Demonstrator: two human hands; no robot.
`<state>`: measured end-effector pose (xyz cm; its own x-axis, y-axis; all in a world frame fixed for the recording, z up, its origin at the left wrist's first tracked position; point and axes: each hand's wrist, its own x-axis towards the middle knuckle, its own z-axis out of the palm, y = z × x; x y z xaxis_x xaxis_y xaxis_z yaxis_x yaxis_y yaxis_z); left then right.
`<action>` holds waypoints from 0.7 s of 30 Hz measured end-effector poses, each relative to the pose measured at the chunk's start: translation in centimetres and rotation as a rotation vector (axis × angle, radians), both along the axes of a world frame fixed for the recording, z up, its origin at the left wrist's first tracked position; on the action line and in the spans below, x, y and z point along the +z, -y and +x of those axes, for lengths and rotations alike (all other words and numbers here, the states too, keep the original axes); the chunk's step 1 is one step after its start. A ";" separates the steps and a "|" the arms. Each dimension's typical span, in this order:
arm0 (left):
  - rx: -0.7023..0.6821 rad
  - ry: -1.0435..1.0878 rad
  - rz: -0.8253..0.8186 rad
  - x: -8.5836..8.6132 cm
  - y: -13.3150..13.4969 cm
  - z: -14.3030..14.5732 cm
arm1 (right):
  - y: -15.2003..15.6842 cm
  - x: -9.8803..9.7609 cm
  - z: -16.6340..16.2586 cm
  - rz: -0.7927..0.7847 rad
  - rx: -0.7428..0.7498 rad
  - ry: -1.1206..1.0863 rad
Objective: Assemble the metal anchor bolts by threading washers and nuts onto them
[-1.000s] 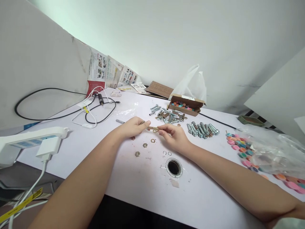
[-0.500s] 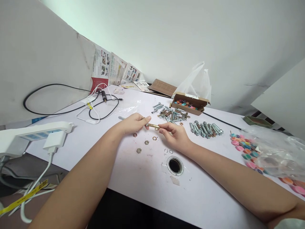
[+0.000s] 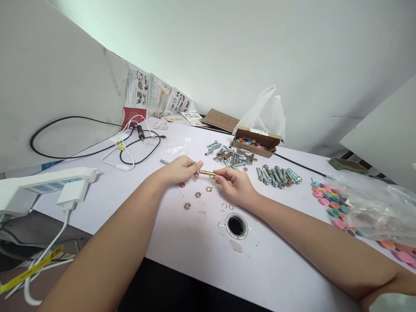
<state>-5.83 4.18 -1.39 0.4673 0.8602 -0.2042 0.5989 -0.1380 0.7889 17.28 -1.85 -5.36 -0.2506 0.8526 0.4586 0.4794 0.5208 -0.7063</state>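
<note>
Between my two hands a brass-coloured expansion bolt (image 3: 207, 172) lies level, just above the white table. The fingers of my left hand (image 3: 182, 169) are closed at its left end, where the thumb and fingers partly hide it. At its right end my right hand (image 3: 235, 184) pinches it between thumb and fingertips. Below the hands lie a hex nut (image 3: 187, 206), another nut (image 3: 198, 195) and a flat washer (image 3: 209, 189). Two thin rings (image 3: 227, 206) rest nearer the table hole. A grey metal piece (image 3: 164, 161) lies beside my left hand.
Past my hands lies a loose heap of bolts and sleeves (image 3: 232, 156). Assembled anchor bolts (image 3: 277, 175) sit in rows to the right. A cardboard box (image 3: 271, 151) holds coloured caps. More caps (image 3: 338, 210) and plastic bags lie right. A hole (image 3: 236, 226), cables and a power strip (image 3: 61, 180) are nearby.
The view has shifted slightly. Both hands keep their hold on the brass-coloured bolt, and its middle shows a little more plainly between them. The loose nuts and washers lie as before.
</note>
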 end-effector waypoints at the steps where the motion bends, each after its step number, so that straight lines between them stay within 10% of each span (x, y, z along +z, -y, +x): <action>1: -0.007 0.024 0.004 0.2 0.1 0.0 | 0.0 0.0 0.0 -0.002 -0.003 0.003; 21: -0.113 0.105 0.047 1.0 0.8 -0.2 | -0.7 -0.9 0.2 -0.070 -0.003 -0.056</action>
